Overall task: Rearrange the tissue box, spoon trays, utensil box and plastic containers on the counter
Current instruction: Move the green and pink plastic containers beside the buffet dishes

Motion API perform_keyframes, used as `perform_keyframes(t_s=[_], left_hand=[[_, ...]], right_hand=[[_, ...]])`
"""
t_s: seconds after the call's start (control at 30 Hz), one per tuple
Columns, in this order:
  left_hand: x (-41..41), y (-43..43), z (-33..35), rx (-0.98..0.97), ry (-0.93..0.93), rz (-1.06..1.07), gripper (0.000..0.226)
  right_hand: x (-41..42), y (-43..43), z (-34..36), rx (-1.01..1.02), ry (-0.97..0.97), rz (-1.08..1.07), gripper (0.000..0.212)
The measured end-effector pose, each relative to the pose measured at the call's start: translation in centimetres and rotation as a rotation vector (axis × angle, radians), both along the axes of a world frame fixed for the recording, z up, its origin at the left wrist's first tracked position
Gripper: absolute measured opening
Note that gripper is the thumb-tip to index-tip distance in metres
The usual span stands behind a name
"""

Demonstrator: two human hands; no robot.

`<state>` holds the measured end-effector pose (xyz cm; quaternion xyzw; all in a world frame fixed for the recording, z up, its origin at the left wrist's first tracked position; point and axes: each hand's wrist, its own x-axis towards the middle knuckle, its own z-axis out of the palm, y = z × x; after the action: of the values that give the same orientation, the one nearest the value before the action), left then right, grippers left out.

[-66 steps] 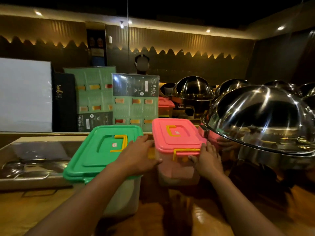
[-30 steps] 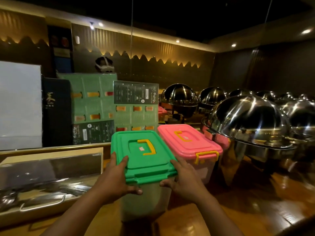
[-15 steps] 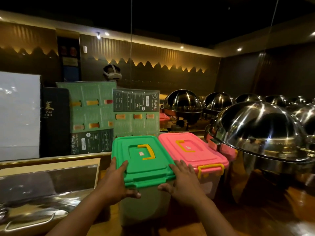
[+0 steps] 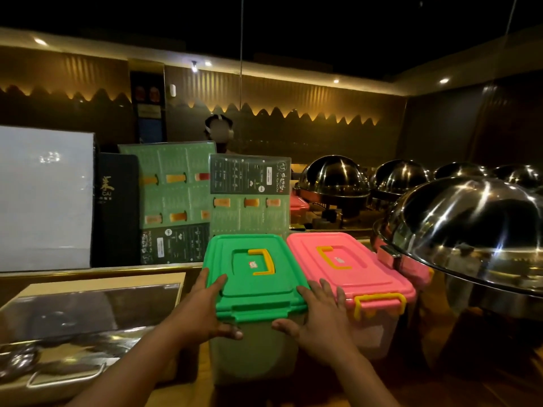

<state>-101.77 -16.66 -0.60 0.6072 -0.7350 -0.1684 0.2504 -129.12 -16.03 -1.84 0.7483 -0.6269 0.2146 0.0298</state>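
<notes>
Bracing the green-lidded container (image 4: 258, 277) between your spread left hand (image 4: 202, 309) and right hand (image 4: 320, 318) — it sits touching the pink-lidded container (image 4: 349, 265), other items unseen

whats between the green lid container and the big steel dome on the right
In the head view, the pink-lidded container sits between the green-lidded container and the steel dome, its side right against the green one.

Both forearms reach forward; the left hand (image 4: 202, 309) and right hand (image 4: 320, 318) press inward, thumbs pointing toward each other.
</notes>
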Motion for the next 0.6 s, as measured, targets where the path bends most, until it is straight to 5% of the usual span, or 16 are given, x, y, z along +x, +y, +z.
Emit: perform_keyframes(t_s=[0.4,0.6], left_hand=[[-0.2,0.5,-0.4,-0.052,0.027,0.052,0.141],[4.4,3.5,-2.3,-0.098,0.013,0.061,0.139]], right_hand=[[-0.1,0.1,0.2,0.009,0.047,0.0,0.128],[1.3,1.1,0.9,0.065,0.129,-0.036,0.105]])
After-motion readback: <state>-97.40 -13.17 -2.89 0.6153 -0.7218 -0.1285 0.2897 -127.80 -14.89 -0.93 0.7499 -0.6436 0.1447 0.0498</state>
